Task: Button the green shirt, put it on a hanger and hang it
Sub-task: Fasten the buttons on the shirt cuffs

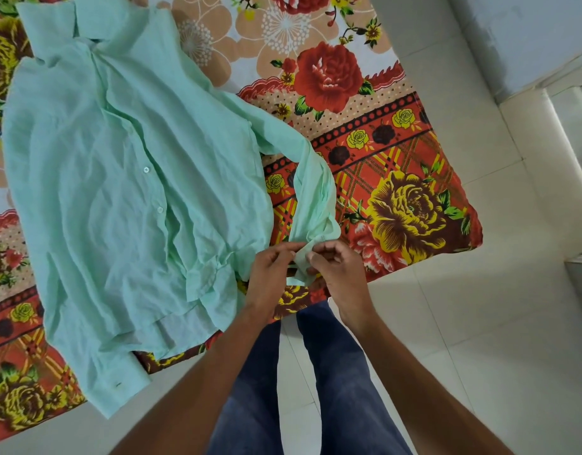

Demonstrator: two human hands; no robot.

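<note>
The left hand [271, 274] and right hand [337, 269] both pinch the sleeve cuff [302, 257] of the green shirt [119, 178] between them, probably to button it.

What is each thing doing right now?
green shirt: spread flat on the bedsheet, front closed.
sleeve cuff: pinched between both hands.
other cuff: lying loose at the bed's edge.
left hand: gripping the cuff.
right hand: gripping the cuff.
bedsheet: lying flat.
</note>
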